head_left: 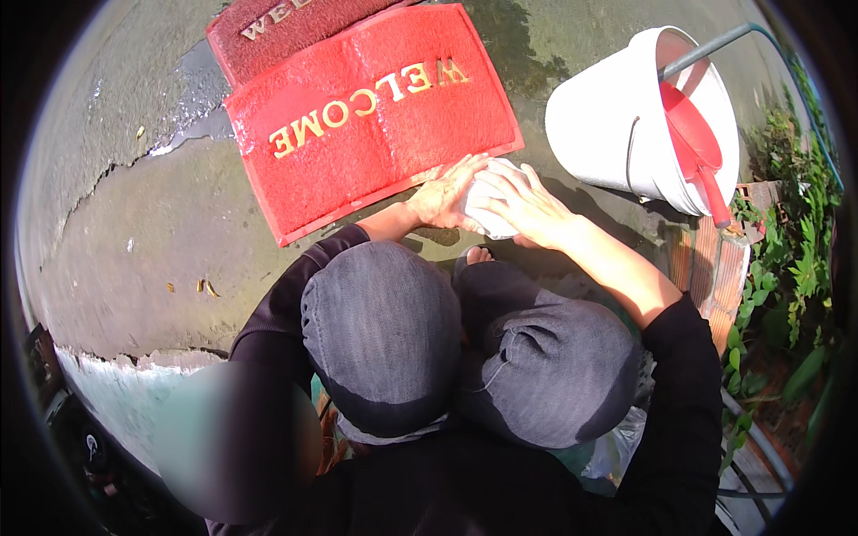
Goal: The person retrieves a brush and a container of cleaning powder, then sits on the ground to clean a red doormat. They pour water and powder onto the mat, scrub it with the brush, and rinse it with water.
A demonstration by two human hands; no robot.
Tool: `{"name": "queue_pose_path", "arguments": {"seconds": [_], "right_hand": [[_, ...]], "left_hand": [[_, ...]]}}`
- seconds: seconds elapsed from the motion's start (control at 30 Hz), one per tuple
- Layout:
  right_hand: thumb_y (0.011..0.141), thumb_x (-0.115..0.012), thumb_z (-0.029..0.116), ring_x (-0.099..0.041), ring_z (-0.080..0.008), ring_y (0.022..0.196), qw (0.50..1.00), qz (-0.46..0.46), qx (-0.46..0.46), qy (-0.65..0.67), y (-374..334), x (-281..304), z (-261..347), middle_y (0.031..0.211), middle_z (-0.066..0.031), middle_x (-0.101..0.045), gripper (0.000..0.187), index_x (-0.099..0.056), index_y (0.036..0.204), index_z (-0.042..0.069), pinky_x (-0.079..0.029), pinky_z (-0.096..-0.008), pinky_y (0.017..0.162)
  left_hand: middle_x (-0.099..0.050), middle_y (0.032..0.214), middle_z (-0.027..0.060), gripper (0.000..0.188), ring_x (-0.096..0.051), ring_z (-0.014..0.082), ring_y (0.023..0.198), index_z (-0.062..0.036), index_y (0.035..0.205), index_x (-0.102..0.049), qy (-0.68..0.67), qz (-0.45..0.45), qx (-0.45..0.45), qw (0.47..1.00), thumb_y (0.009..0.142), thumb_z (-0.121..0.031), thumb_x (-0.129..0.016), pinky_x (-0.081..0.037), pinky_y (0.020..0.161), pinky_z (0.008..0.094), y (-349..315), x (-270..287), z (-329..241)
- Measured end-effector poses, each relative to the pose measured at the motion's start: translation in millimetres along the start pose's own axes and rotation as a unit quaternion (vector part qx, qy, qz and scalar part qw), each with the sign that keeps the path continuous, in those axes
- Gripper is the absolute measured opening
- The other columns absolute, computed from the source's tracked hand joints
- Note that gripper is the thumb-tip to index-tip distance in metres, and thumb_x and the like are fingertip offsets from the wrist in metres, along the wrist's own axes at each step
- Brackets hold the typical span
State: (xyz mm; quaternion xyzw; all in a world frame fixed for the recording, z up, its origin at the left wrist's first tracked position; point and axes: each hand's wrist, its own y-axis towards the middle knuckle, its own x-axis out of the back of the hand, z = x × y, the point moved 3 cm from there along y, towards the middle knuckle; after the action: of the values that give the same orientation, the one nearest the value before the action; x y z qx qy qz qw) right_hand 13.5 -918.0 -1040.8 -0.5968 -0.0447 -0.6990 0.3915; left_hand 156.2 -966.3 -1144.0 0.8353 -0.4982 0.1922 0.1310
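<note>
The left hand [442, 198] and right hand [529, 205] together grasp a bunched white cloth [491, 225], just beside the near edge of a red doormat [380, 138]. Toward the right edge of the concrete ground [134, 232], a white bucket [594, 121] contains a red dipper [686, 129]; a hose [715, 43] enters it.

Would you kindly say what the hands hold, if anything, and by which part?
A white bundle: left hand at its left side, right hand over its right.

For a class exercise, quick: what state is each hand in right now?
Left hand: holding the cloth from the left.
Right hand: holding the same cloth from the right.
</note>
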Motion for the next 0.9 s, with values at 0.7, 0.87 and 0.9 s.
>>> {"name": "queue_pose_path", "arguments": {"seconds": [0.7,0.87,0.9], "right_hand": [[0.063,-0.062,-0.003,-0.039,-0.0312,0.119,0.808,-0.363,-0.280,0.371,-90.8,-24.3,-0.1,0.122,-0.0147,-0.044,0.052,-0.049,0.112,0.007,-0.034,-0.0399,0.098],[0.068,-0.061,-0.001,-0.047,-0.0270,0.110,0.716,-0.396,-0.410,0.403,-113.2,-49.8,20.6,0.118,-0.0112,-0.048,0.040,-0.054,0.106,0.008,-0.043,-0.0363,0.086],[0.069,-0.060,-0.001,-0.049,-0.0262,0.108,0.690,-0.403,-0.431,0.418,-118.2,-54.8,21.2,0.118,-0.0107,-0.048,0.038,-0.054,0.106,0.008,-0.044,-0.0354,0.083]], "left_hand": [[-0.015,0.146,0.0056,0.110,-0.017,0.0297,0.134,-0.0366,0.137,-0.018,0.436,0.368,-0.343,0.746,0.049,-0.031,-0.083,-0.033,0.098,0.0539,69.9,15.5,-107.1],[-0.023,0.142,0.0118,0.100,-0.033,0.0380,0.124,-0.0361,0.136,-0.023,0.500,0.386,-0.116,0.767,0.052,-0.051,-0.077,-0.036,0.092,0.0580,79.2,-14.7,-122.9],[-0.024,0.142,0.0117,0.100,-0.034,0.0376,0.123,-0.0361,0.136,-0.022,0.514,0.354,-0.113,0.773,0.053,-0.051,-0.076,-0.038,0.090,0.0575,78.3,-9.6,-132.9]]}}
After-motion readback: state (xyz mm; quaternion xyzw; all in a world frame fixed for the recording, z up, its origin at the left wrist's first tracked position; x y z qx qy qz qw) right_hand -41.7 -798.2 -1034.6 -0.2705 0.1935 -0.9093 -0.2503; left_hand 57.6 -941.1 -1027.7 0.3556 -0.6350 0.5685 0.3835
